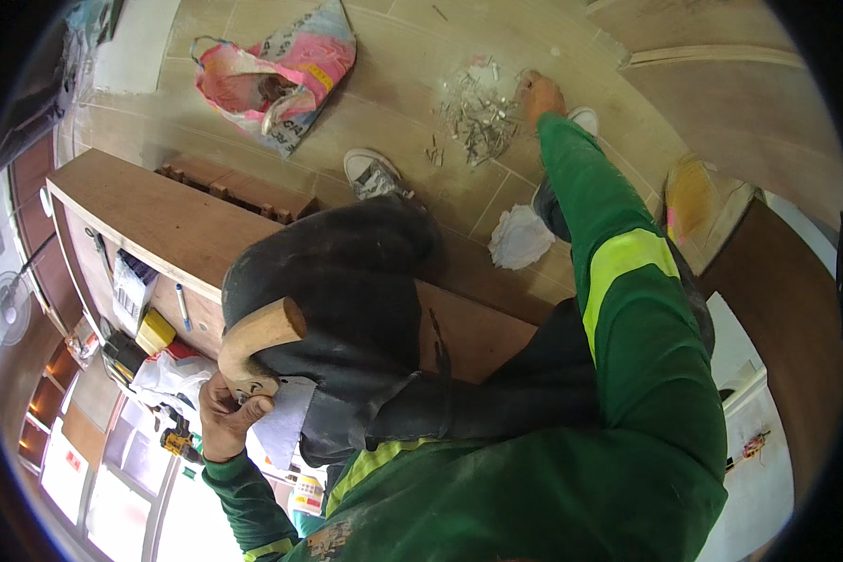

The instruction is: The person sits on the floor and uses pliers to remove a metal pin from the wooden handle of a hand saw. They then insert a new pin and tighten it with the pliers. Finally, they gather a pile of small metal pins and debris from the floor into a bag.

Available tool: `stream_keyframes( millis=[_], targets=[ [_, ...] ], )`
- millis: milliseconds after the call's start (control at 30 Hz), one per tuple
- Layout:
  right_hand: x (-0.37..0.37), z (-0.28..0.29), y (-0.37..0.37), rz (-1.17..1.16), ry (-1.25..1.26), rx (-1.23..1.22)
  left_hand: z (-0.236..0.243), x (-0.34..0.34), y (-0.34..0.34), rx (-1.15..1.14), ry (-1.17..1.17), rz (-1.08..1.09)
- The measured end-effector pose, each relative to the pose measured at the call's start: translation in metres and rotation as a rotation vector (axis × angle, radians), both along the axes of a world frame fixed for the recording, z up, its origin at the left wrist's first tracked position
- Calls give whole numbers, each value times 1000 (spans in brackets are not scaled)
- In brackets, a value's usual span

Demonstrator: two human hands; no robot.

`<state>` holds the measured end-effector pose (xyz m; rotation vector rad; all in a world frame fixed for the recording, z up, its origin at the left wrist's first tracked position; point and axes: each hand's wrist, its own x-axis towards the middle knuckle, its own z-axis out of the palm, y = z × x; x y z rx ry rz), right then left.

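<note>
Item: one curved wooden piece (250,339), pale, bent like a hook, rounded at its far end. Location: near left, above the dark-trousered leg (347,281), in the left hand (223,421). Fingers of that hand: thumb and fingertips pinching the near end of the wood.

Item: one loose pile of small silvery strips (478,112), spread on the tiled floor (393,94), far side, right of centre. A few strips lie apart, just to the near left of the pile.

Item: the right hand (541,98), arm stretched to the far side in a green sleeve (581,169) with a bright yellow band. It is at the right edge of the pile. Fingers bent and close together; whether they pinch a strip cannot be told.

Surroundings, floor: one pink and white sack (323,56), mouth open, far left of the pile; one grey and white shoe (373,174), between sack and pile; one crumpled white cloth or paper (521,237), on the near side of the pile; one straw-coloured broom head (689,195), right.

Surroundings, left: one wooden bench (159,211); one pen (184,307); one yellow block (155,332); one yellow and black drill (176,438), left of the left hand.
</note>
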<state>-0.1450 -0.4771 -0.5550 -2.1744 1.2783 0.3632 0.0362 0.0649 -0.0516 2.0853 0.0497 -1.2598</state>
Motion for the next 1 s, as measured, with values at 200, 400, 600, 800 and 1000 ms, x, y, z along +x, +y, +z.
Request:
stream_keyframes(
  millis=[200, 400, 600, 800, 1000],
  targets=[
    [1, -17, 6, -33, 23, -65, 5, -2, -7, 38, -10, -9],
    [10, 55, -9, -716, -413, 319, 8, -9, -17, -116, 42, -63],
    [37, 278, 46, -782, -853, 332, 0, -24, -3, -229, -183, -232],
    [-8, 459, 232, -68, -983, 233, 0, -54, 8, -453, -292, -239],
    [-41, 493, 375, 182, -975, 371, 22, -63, 6, -298, -510, -410]
  ],
)
